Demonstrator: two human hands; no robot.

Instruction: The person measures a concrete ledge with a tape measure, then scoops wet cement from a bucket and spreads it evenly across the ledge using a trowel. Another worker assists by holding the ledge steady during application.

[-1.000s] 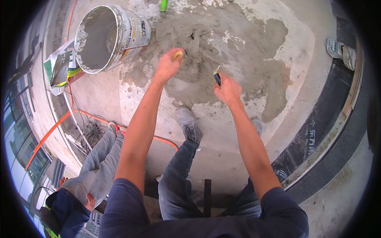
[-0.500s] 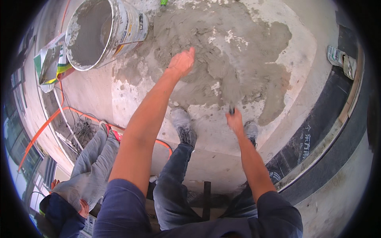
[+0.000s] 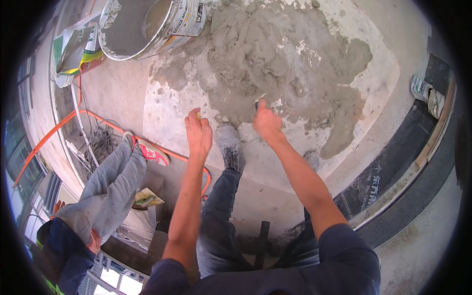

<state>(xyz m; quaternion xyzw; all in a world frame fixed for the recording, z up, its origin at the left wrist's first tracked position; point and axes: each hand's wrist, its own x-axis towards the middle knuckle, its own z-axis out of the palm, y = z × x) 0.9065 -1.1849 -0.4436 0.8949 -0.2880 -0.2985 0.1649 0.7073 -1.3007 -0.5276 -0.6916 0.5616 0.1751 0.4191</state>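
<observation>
the wet grey mortar patch [image 3: 275, 64] fills the upper centre of the frame. the right hand [image 3: 268, 120] — curled round a small dark tool — touches its lower edge; the left hand [image 3: 199, 132], pinching something yellowish, sits lower left, just off it.

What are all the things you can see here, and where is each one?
Wet mortar patch: one, grey, spread on the concrete floor ahead of the hands.
Bucket: one, white, smeared grey inside, top left.
Sack: one, green and white, opened, left of the bucket.
Hose: one, orange, curving across the left floor.
Small can: one, on its side, right edge.
Another person: one, in grey trousers and a red-and-white shoe, lower left.
Own grey shoe: one clearly seen, between the arms.
Left hand: grips something small and yellowish.
Right hand: grips a dark tool at the mortar's edge.
</observation>
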